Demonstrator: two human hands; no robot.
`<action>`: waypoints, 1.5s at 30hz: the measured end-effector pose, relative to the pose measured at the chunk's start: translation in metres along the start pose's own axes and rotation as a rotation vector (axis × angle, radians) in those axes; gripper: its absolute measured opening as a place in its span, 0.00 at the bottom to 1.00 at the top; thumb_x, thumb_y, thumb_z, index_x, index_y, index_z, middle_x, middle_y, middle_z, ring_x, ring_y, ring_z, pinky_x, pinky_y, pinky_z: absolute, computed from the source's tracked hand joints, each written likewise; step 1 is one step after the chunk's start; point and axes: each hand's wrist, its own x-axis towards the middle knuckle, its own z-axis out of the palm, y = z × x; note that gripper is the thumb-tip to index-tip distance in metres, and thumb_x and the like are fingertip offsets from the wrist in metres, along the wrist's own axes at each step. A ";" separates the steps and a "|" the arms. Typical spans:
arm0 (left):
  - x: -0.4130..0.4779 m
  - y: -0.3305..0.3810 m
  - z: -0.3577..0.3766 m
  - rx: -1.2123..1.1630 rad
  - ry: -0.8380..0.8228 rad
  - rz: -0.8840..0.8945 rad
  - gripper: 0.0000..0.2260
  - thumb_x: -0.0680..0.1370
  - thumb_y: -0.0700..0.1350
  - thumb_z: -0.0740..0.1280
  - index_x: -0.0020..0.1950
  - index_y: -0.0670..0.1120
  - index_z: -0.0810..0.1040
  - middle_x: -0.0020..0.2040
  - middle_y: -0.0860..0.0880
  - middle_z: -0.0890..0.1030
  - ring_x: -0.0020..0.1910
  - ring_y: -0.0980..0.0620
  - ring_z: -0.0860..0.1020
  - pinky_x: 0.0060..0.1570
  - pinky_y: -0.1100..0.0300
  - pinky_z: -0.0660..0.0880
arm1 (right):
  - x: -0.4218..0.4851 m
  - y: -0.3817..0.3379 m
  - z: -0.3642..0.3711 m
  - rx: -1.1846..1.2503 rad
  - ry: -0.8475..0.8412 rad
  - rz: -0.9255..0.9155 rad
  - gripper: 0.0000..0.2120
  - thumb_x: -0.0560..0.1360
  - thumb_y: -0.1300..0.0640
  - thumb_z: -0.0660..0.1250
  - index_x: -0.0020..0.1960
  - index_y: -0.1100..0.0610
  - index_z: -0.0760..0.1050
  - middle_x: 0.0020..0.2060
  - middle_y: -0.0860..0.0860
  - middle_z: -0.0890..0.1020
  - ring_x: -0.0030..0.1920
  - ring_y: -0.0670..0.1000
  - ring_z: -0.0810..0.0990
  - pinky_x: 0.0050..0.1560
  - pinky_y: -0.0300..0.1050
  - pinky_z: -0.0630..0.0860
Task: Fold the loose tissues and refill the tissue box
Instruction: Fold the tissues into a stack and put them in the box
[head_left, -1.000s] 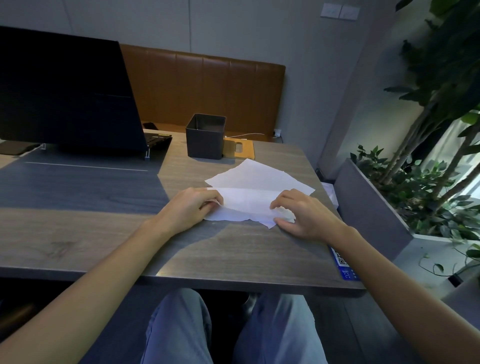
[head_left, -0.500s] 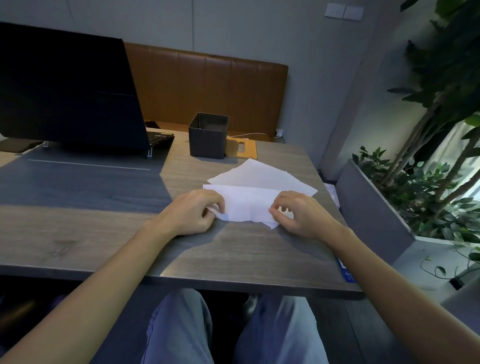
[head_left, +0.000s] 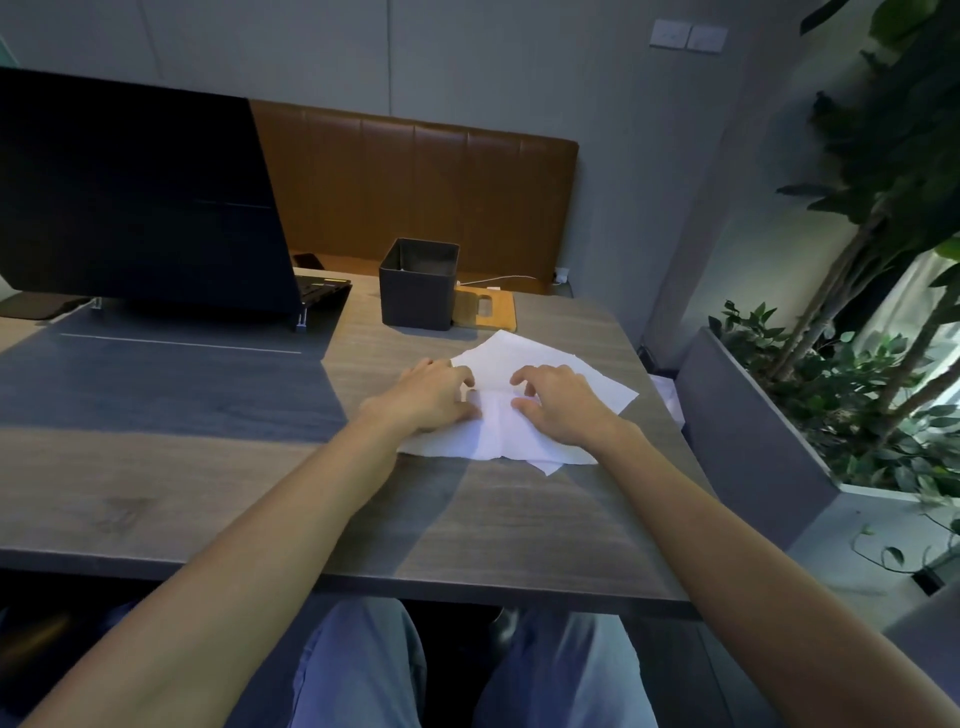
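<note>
A white tissue (head_left: 488, 434) lies on the wooden table (head_left: 218, 499), doubled over with a vertical crease down its middle. My left hand (head_left: 426, 397) and my right hand (head_left: 563, 408) sit side by side on its far part, each pinching the tissue's edge between curled fingers and thumb. More loose tissue (head_left: 524, 353) lies spread underneath and sticks out toward the far right. The dark grey square tissue box (head_left: 418, 291) stands open-topped just behind the hands, apart from them.
A wooden lid (head_left: 488, 312) lies to the right of the box. An open black laptop (head_left: 135, 197) on a stand fills the far left. A grey planter (head_left: 748, 415) with leafy plants borders the table's right side. A brown padded bench back (head_left: 415, 192) stands behind.
Both hands moved away from me, from the tissue's near corners to its far part, carrying the near edge over. The hands are closer together now.
</note>
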 end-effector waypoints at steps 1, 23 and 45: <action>0.007 -0.002 0.000 -0.006 -0.004 -0.011 0.16 0.80 0.56 0.67 0.66 0.54 0.75 0.65 0.48 0.74 0.62 0.48 0.69 0.60 0.50 0.72 | 0.003 0.001 -0.001 0.008 -0.010 0.010 0.12 0.81 0.48 0.65 0.64 0.48 0.76 0.58 0.50 0.82 0.57 0.53 0.77 0.63 0.56 0.73; 0.035 -0.021 -0.013 -0.226 0.171 0.022 0.09 0.82 0.45 0.67 0.59 0.47 0.85 0.57 0.49 0.83 0.54 0.50 0.79 0.54 0.58 0.75 | 0.020 0.023 -0.032 0.286 0.032 0.050 0.08 0.79 0.56 0.68 0.55 0.56 0.85 0.50 0.50 0.85 0.50 0.48 0.80 0.57 0.49 0.79; 0.004 0.011 0.027 0.020 0.299 0.304 0.17 0.83 0.50 0.60 0.70 0.47 0.75 0.66 0.45 0.76 0.66 0.44 0.74 0.65 0.50 0.69 | -0.002 0.004 0.004 0.079 0.116 -0.101 0.15 0.83 0.50 0.60 0.65 0.53 0.77 0.65 0.51 0.80 0.65 0.54 0.75 0.69 0.55 0.69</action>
